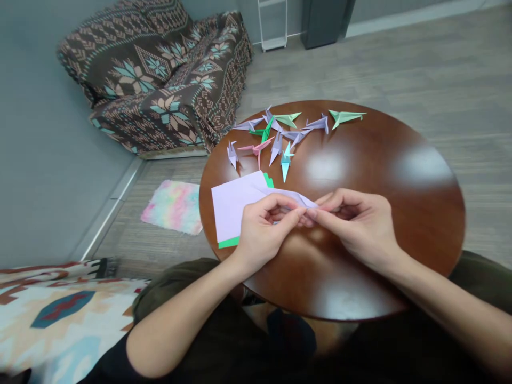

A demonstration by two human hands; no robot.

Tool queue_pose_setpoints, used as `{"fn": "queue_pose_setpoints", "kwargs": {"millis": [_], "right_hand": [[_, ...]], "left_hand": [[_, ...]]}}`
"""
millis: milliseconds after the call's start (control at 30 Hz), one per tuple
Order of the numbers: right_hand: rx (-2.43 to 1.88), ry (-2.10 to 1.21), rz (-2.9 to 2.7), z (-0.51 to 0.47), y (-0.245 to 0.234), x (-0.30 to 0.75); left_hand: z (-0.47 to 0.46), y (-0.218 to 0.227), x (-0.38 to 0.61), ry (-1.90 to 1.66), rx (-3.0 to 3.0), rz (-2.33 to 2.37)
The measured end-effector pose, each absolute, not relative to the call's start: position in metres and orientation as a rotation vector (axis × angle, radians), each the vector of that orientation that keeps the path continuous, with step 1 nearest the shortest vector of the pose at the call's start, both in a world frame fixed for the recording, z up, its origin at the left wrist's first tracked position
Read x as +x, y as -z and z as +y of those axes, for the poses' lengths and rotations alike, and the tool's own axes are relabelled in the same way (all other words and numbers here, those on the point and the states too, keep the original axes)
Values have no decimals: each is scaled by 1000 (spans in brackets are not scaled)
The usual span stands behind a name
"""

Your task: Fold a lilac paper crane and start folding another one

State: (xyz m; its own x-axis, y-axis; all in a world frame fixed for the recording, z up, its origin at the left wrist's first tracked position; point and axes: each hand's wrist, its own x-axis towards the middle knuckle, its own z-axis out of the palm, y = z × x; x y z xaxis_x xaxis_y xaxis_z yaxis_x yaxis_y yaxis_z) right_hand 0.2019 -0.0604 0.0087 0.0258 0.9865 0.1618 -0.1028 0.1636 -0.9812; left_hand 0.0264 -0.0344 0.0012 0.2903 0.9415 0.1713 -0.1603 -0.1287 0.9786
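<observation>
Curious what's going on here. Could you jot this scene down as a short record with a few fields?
left hand: pinches folded lilac paper with its fingertips
right hand: pinches the same paper from the other side
surface: round polished wooden table
beside the hands: lilac paper sheet lying over green paper
farther along the table: origami cranes in lilac, green, pink and pale blue
around: patterned sofa; fluffy pastel mat on the floor
</observation>
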Motion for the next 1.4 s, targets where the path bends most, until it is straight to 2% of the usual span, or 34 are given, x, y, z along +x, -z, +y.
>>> {"fn": "queue_pose_setpoints", "kwargs": {"millis": [700, 800, 900, 1133, 1267, 1400], "right_hand": [[-1057, -1182, -1228, -57, -7, 203], [-1156, -1113, -1297, -51, -6, 217], [-1209, -1082, -1457, -47, -5, 228], [-1089, -1097, -1872, -49, -11, 226], [-1108, -1102, -1758, -49, -12, 223], [-1133, -1269, -1585, -48, -10, 223]], "left_hand": [[-33, 1, 26, -1164, 1267, 912], [-22, 1, 14, -1095, 1372, 1037], [-10, -5, 0, -1222, 1680, 1137], [-14, -21, 2, -365, 1879, 872], [-22, -15, 9, -274, 1465, 778], [-24, -12, 12, -173, 1178, 649]]}}
